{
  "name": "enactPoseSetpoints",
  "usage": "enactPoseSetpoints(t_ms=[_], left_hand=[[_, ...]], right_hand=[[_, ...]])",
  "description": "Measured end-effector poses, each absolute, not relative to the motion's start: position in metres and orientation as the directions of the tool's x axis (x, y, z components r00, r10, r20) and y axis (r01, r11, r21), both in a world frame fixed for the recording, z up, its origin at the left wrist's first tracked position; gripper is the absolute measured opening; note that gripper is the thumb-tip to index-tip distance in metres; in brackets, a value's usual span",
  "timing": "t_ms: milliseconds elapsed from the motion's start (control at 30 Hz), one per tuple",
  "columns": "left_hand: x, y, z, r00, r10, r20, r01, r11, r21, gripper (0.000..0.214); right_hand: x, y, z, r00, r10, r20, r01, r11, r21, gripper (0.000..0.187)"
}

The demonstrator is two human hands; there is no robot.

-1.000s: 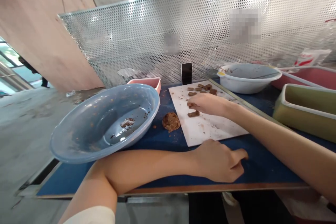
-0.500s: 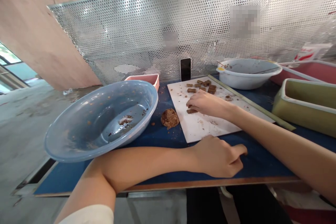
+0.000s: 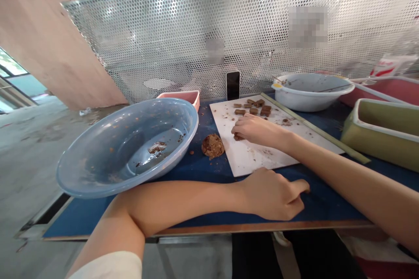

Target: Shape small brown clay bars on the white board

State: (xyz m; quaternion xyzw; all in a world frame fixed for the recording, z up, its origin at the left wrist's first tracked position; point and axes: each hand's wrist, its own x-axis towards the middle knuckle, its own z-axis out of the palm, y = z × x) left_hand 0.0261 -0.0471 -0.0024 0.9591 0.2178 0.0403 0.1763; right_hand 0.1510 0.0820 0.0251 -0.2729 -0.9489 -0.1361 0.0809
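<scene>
A small brown clay-like lump [image 3: 238, 137] lay on the crumb-strewn white board [image 3: 245, 163], partly covered by the right hand [image 3: 254, 129], so its full shape was hidden. Farther back on that board, stubby brown blocks [image 3: 253, 111] lay in a loose cluster, at uneven angles, some touching, others slightly apart.

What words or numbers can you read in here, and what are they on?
None can be read for sure.
Bottle label: red marks on white, too blurred to read.
Phone: dark screen, no words I can see.
Grey squares: pixelated, nothing readable.
</scene>
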Motion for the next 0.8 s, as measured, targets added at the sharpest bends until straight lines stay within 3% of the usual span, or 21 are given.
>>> enactPoseSetpoints(t_ms=[567, 800], left_hand=[[0.027, -0.0467, -0.0053, 0.903, 0.429, 0.008, 0.4, -0.849, 0.347, 0.043], [0.0266, -0.0469, -0.0047, 0.904, 0.426, 0.013, 0.396, -0.85, 0.347, 0.042]], right_hand=[[0.1546, 0.0817, 0.0281, -0.851, 0.476, 0.221, 0.512, 0.846, 0.147, 0.016], [0.1536, 0.0823, 0.0259, -0.857, 0.468, 0.216, 0.507, 0.841, 0.19, 0.016]])
